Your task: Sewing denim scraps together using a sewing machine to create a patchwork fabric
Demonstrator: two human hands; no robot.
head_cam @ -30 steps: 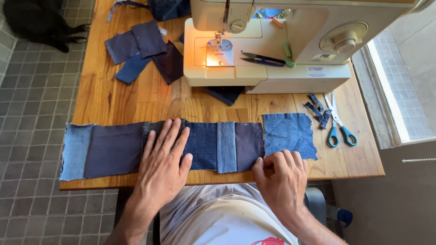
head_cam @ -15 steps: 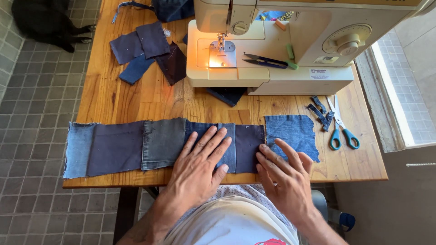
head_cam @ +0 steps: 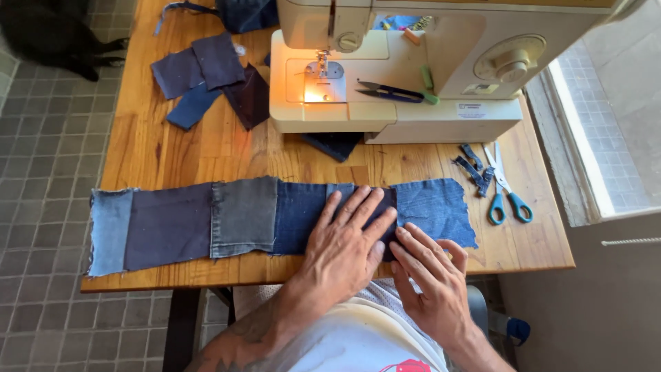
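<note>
The head view shows a long patchwork denim strip [head_cam: 275,217] laid across the lower middle of the frame, along the near edge of a wooden table [head_cam: 172,148]. The left hand [head_cam: 344,244] is pressed flat on the strip with its fingers spread, covering the seam between a dark patch and the lighter blue patch at the strip's right end. The right hand [head_cam: 430,279] is laid just beside it at lower right, open and flat, fingertips on the lower edge of that end patch. Nothing is pinched or gripped by either hand.

The step appears to be smoothing and flattening a seam. It would be done well if even pressure is kept through the whole palm, the cloth is stroked away from the seam rather than bunched toward it, and the strip's long edges are kept parallel to the table edge.

A cream sewing machine [head_cam: 413,69] with its lamp lit is seen at upper centre, loose denim scraps [head_cam: 206,76] at upper left, and blue-handled scissors [head_cam: 506,189] at right.
</note>
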